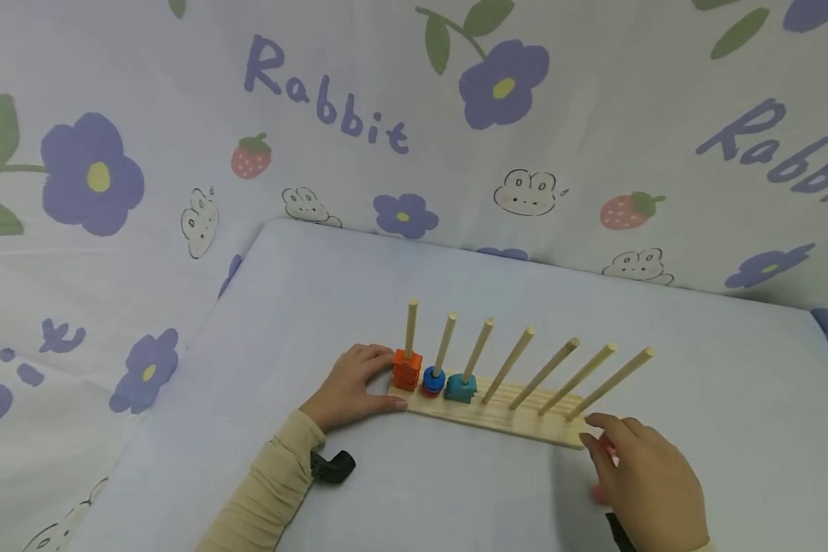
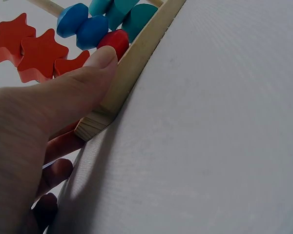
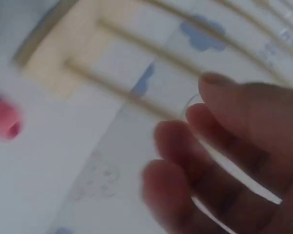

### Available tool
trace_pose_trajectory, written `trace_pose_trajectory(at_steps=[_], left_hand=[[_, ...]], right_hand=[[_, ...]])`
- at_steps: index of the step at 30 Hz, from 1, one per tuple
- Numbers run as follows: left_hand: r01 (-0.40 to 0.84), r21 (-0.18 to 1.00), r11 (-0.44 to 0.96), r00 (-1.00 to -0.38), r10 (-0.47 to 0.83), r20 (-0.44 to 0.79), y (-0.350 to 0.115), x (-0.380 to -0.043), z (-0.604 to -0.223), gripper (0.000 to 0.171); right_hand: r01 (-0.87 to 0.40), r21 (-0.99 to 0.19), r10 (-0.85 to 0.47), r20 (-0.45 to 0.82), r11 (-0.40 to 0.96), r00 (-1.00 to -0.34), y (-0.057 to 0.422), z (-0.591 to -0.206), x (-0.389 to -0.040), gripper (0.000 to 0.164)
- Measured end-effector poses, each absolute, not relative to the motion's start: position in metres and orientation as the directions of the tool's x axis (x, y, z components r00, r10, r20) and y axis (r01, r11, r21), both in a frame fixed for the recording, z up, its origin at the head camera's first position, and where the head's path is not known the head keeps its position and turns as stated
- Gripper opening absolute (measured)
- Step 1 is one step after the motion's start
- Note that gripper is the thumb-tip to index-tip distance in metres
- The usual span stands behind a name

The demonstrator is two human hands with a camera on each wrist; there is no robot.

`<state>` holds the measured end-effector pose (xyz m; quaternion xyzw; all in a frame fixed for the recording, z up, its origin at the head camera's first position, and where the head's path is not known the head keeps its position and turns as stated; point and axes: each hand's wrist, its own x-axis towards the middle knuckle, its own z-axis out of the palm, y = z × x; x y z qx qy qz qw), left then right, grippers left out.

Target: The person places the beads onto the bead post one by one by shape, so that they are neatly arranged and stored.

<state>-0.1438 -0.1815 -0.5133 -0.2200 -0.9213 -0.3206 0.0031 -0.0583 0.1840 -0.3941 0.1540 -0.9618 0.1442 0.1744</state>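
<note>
A wooden base (image 1: 531,431) with a row of upright pegs stands on the white table. My left hand (image 1: 350,392) grips its left end, thumb (image 2: 83,87) along the front edge and fingers round the far side. Orange-red stars (image 2: 41,53) are stacked on the leftmost peg. Beside them sit blue beads (image 2: 90,29) over a red bead (image 2: 115,41), then teal pieces (image 1: 461,389). The other pegs are bare. My right hand (image 1: 652,475) hovers by the base's right end, fingers loosely bent with nothing seen between them. A pink bead (image 3: 5,117) lies on the table near it.
A black device (image 1: 334,466) sits at my left wrist. Behind the table hangs a white cloth (image 1: 359,46) printed with flowers, rabbits and strawberries. The table's back edge (image 1: 559,264) runs beyond the pegs.
</note>
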Motion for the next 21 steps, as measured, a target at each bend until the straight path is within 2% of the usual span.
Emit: trace_pose_trajectory(at_steps=[2,3,6,8,10,12,18,21], left_hand=[[0.412,0.594,0.691,-0.901,0.406,0.153,-0.182,-0.143,-0.512,0.07],[0.411,0.595,0.69,-0.901,0.406,0.152,-0.182,-0.143,-0.512,0.07],[0.414,0.593,0.69,-0.9,0.408,0.153,-0.183,-0.143,-0.513,0.07],[0.418,0.596,0.686,-0.898,0.409,0.159,-0.182,-0.143,-0.513,0.07],[0.415,0.596,0.687,-0.9,0.408,0.156,-0.182,-0.143,-0.513,0.07],[0.415,0.601,0.683,-0.9,0.406,0.16,-0.182,-0.143,-0.513,0.069],[0.411,0.607,0.681,-0.902,0.402,0.159,-0.181,-0.143,-0.513,0.07],[0.415,0.595,0.688,-0.9,0.405,0.16,-0.182,-0.144,-0.513,0.07]], right_hand=[[-0.191,-0.266,-0.147,0.176,0.945,-0.973,0.201,-0.401,-0.056,0.039],[-0.11,-0.267,-0.098,0.06,0.957,-0.993,0.208,-0.405,-0.057,0.047],[0.056,-0.232,0.001,-0.231,0.971,-0.973,0.224,-0.421,-0.059,0.071],[0.104,-0.222,0.023,-0.339,0.969,-0.94,0.23,-0.431,-0.061,0.084],[0.112,-0.237,0.016,-0.373,0.965,-0.928,0.232,-0.44,-0.06,0.091],[0.098,-0.255,0.0,-0.36,0.962,-0.933,0.233,-0.447,-0.06,0.089],[0.019,-0.254,-0.044,-0.241,0.967,-0.969,0.235,-0.454,-0.063,0.055],[0.027,-0.254,-0.029,-0.214,0.967,-0.976,0.236,-0.456,-0.065,0.046]])
